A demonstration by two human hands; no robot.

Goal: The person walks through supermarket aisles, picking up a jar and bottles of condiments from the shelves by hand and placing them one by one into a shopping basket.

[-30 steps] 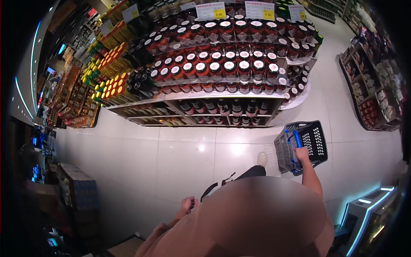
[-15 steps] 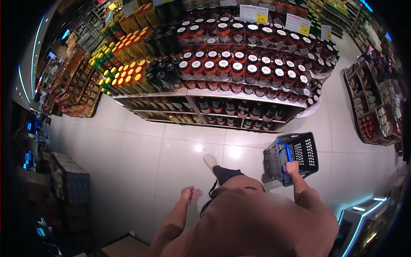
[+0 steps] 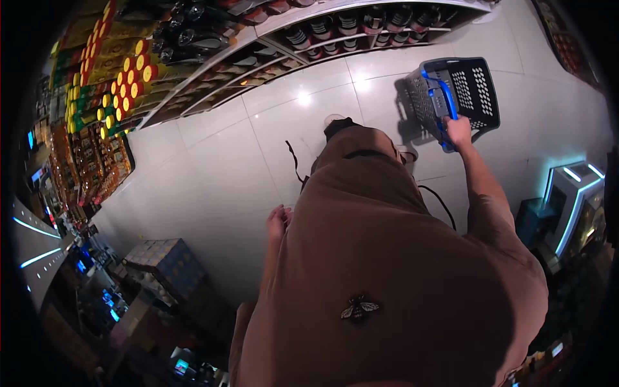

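Observation:
My right hand (image 3: 458,131) is closed around the blue handle (image 3: 449,97) of a grey shopping basket (image 3: 485,97). The basket is off to my right, low near the tiled floor, with its perforated side showing. Hanging beside my brown shirt (image 3: 387,258), my left hand (image 3: 278,220) holds nothing; its fingers are loosely bent and a little apart.
Ahead stands a shelf unit (image 3: 258,58) with dark bottles (image 3: 348,22) below and yellow bottles with red caps (image 3: 132,77) at the left. Stacked boxes (image 3: 161,258) are at lower left. A light-edged cabinet (image 3: 570,200) stands at right. Pale floor tiles (image 3: 213,142) lie between.
The view has tilted down and turned, so the shelf's upper jars have left the picture. My left hand has drawn in close to my body. My right hand keeps hold of the basket handle.

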